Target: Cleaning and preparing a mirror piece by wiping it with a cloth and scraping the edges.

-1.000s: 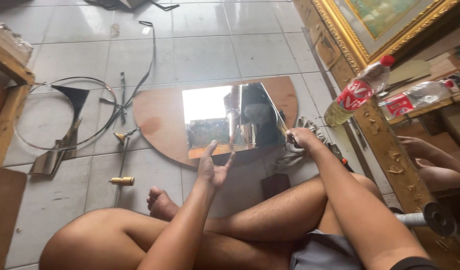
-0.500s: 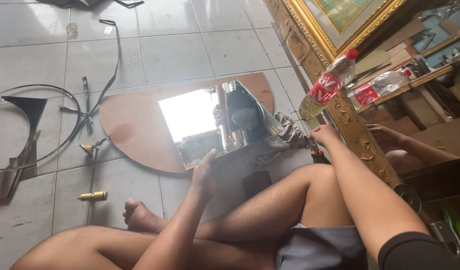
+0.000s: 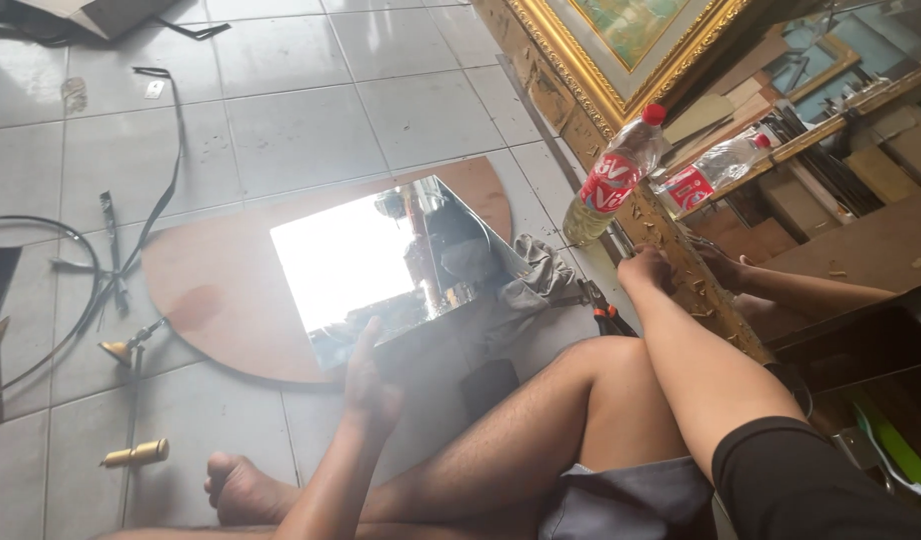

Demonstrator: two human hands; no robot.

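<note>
I sit cross-legged on a tiled floor. A rectangular mirror sheet (image 3: 381, 260) rests tilted on an oval brown board (image 3: 216, 290). My left hand (image 3: 371, 385) grips the mirror's near edge, thumb up along it. My right hand (image 3: 646, 268) reaches right with its fingers curled against the bottom of a carved gilded frame (image 3: 581, 70); whatever it holds is hidden. Orange-handled pliers (image 3: 606, 315) lie just left of that hand, beside a grey cloth (image 3: 531, 275).
A plastic bottle (image 3: 611, 180) of yellowish liquid with a red cap leans by the frame. Black straps and a cable loop (image 3: 111, 260) lie at the left, with brass fittings (image 3: 136, 453) near my bare foot (image 3: 241, 490). Cluttered wooden shelves (image 3: 841, 150) fill the right.
My right hand left the mirror's right corner and moved right to the gilded frame's base. My left hand, open a second ago, took hold of the mirror's near edge.
</note>
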